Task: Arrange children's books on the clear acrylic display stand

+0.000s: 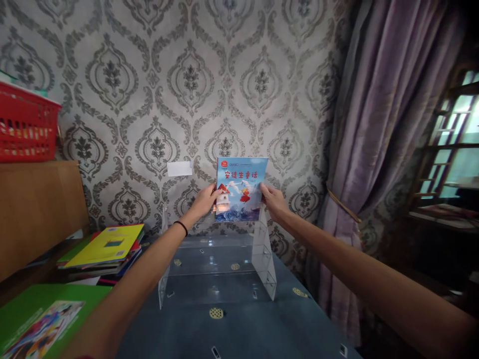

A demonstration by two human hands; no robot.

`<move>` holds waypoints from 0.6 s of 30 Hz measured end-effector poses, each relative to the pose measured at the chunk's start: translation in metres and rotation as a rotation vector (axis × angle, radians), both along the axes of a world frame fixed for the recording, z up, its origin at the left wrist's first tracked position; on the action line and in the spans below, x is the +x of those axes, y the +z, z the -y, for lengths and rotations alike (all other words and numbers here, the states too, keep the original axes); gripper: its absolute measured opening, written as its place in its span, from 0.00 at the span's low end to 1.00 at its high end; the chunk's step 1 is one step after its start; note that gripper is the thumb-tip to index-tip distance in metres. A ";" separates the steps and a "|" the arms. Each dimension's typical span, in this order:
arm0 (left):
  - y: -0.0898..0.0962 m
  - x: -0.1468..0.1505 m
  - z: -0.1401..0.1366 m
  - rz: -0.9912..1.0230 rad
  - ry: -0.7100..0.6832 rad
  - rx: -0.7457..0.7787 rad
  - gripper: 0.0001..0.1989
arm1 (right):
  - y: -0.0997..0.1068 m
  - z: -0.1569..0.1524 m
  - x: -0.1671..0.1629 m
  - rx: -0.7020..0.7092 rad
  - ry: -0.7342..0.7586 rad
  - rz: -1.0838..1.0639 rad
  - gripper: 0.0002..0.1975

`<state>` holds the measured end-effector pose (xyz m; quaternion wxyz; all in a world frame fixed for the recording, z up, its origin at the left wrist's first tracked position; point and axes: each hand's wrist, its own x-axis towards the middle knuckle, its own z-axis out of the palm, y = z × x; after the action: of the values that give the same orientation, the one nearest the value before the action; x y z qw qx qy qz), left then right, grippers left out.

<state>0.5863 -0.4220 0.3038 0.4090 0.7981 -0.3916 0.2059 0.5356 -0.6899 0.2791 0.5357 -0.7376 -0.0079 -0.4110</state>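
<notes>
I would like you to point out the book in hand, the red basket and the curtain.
Book [241, 189]: head view, front cover.
Red basket [28, 110]: head view, side wall.
Curtain [368, 134]: head view, folds above its tie.

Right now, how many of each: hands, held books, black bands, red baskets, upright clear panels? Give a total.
Hands: 2 (left hand, right hand)
Held book: 1
Black band: 1
Red basket: 1
Clear panels: 2 (left panel, right panel)
Total: 7

A tied-back purple curtain [385, 119] hangs before the grey damask-patterned wall [228, 104], left of a bright window [459, 115].
</notes>
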 end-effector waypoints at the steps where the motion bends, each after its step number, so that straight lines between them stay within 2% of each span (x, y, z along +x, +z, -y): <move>1: 0.000 0.000 0.000 -0.004 -0.004 -0.006 0.12 | 0.001 -0.001 -0.001 0.009 0.001 0.005 0.29; 9: -0.004 0.001 -0.001 0.042 -0.023 -0.041 0.10 | 0.005 -0.008 -0.008 0.047 0.015 0.018 0.26; 18: -0.007 0.009 -0.001 -0.101 -0.153 -0.149 0.13 | 0.005 -0.009 -0.009 0.048 0.007 0.012 0.22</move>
<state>0.5952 -0.4211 0.2968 0.5007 0.7426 -0.4142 0.1622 0.5269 -0.6812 0.2842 0.5547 -0.7220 -0.0035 -0.4136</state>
